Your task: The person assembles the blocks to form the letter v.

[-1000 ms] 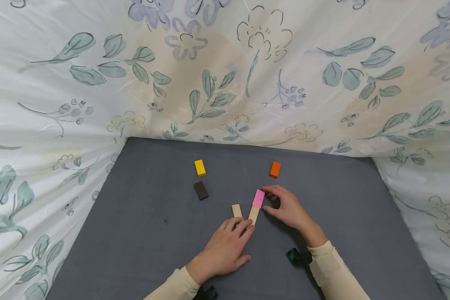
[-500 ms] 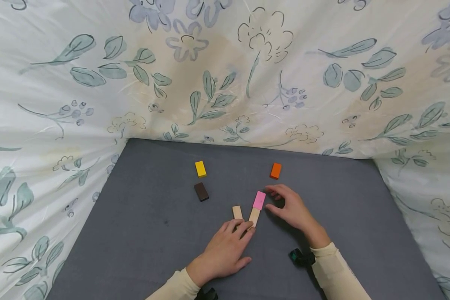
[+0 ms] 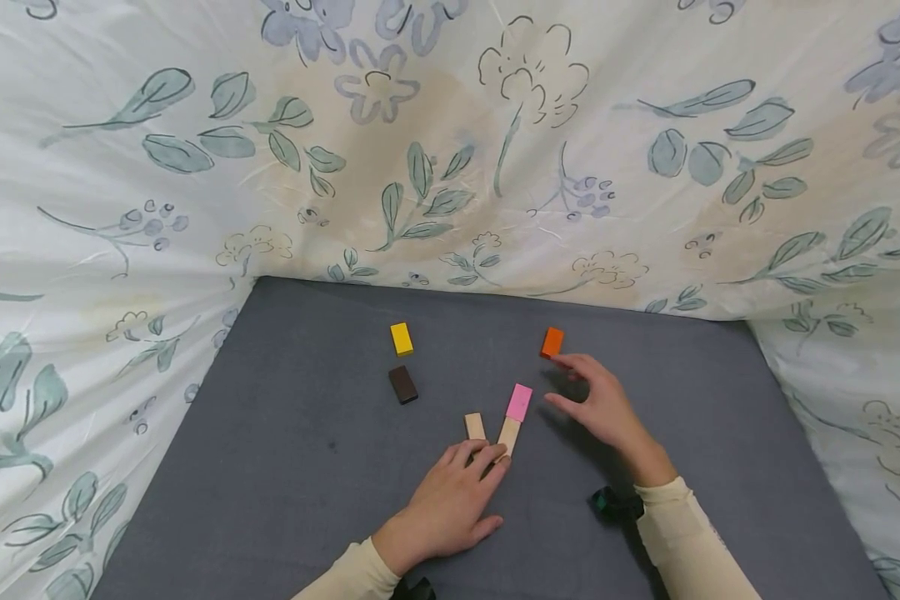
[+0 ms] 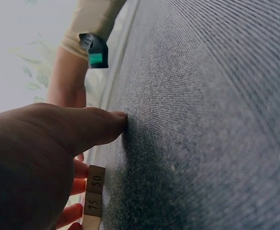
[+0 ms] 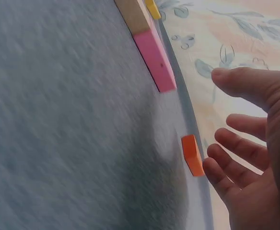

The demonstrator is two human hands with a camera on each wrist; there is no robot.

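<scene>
My left hand (image 3: 446, 504) lies over the near ends of two rows of plain wooden blocks, its fingertips on them. One wooden block (image 3: 475, 426) shows beyond the fingers; to its right a second wooden block (image 3: 508, 433) meets a pink block (image 3: 519, 402) end to end. The left wrist view shows blocks printed 50 (image 4: 96, 178) and 75 (image 4: 93, 204) beside the fingers. My right hand (image 3: 603, 404) is raised over the cloth, thumb and fingers apart, holding nothing. Its fingertips overlap the near end of an orange block (image 3: 552, 340) in the head view.
A yellow block (image 3: 401, 339) and a dark brown block (image 3: 402, 385) lie at the left, beyond the left hand. Grey cloth (image 3: 292, 467) covers the table. A flower-printed curtain (image 3: 450, 150) hangs along its back and sides.
My right hand has moved away from the pink block, up and right toward the orange block, with its fingers spreading wider. The left hand has kept its place on the wooden blocks.
</scene>
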